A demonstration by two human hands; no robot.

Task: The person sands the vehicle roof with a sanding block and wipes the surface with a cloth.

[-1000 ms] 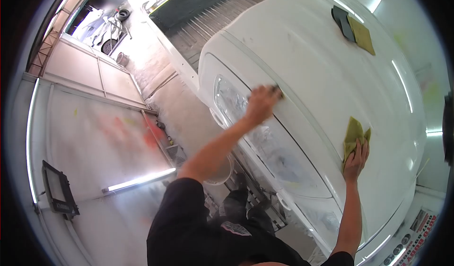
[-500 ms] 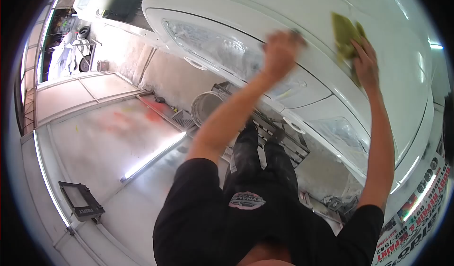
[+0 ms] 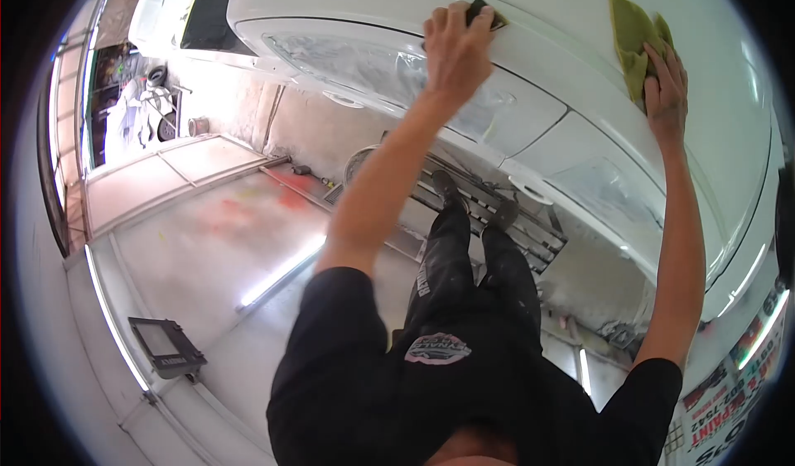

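My left hand (image 3: 458,56) is closed around a small black sanding block (image 3: 479,12) near the edge of a white car panel (image 3: 546,19). Most of the block's underside is hidden by my fingers and the panel. Over to the right, my right hand (image 3: 665,93) grips a yellow-green cloth (image 3: 633,40) on the same white surface. The cloth is folded, and part of it sticks out beyond my fingers. Below my left hand lies a headlight (image 3: 397,69) covered with clear plastic film.
I stand on a slatted metal platform (image 3: 522,234) in front of the car. A bucket (image 3: 358,164) is partly hidden behind my left forearm. A floodlight (image 3: 166,346) and a lit tube (image 3: 281,271) are at the left. A printed banner (image 3: 720,420) hangs at lower right.
My left hand has moved up and left with the black block. My right hand and the cloth have shifted right and slightly up. The whole view has shifted a little too.
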